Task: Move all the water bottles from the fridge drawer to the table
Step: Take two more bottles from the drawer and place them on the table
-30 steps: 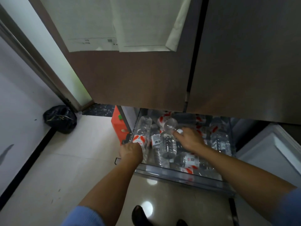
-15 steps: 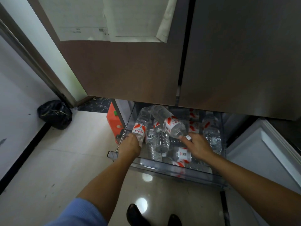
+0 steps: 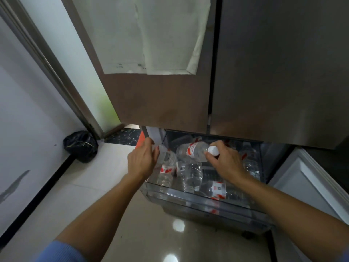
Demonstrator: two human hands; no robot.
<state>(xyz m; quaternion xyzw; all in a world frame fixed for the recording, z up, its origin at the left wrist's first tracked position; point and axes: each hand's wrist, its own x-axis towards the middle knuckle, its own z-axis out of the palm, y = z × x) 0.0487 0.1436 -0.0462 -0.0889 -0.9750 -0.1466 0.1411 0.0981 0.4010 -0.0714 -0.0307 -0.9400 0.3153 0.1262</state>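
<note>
The clear fridge drawer [image 3: 204, 200] stands pulled out under the fridge doors, with several water bottles lying in it. My left hand [image 3: 140, 160] grips the neck end of one clear bottle [image 3: 167, 157] with a red-and-white label, raised over the drawer's left side. My right hand [image 3: 224, 160] holds a second bottle [image 3: 192, 151] by its white cap, lifted and lying sideways above the pile. Other bottles [image 3: 191, 172] stay in the drawer below the hands; another bottle [image 3: 217, 189] lies near the front wall.
Brown fridge doors [image 3: 264, 72] hang close above the drawer, with white papers [image 3: 151, 35] stuck on the left door. A black rubbish bag [image 3: 81, 145] sits on the floor at left by the wall. A white open compartment [image 3: 313, 184] is at right. Glossy tile floor lies below.
Both hands have risen out of the drawer, each lifting a bottle. The right hand's bottle swung from tilted down to lying sideways, cap toward me.
</note>
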